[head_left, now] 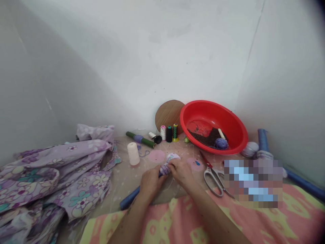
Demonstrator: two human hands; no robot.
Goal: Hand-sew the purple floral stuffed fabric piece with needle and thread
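Gripping shown at lower centre of the frame: a twisted floral fabric bundle (pixel 167 166) is held snugly by the closed fingers of the left hand (pixel 151 183) and right hand (pixel 181 173), near the scissors (pixel 212 181).

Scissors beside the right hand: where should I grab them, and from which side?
Take the scissors' metal finger loops from the near side: they lie nearest the right hand, while the blades point away toward the red basin.

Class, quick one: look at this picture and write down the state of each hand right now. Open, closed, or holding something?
Left hand: closed, holding a rolled cloth bundle.
Right hand: closed, holding the same bundle.
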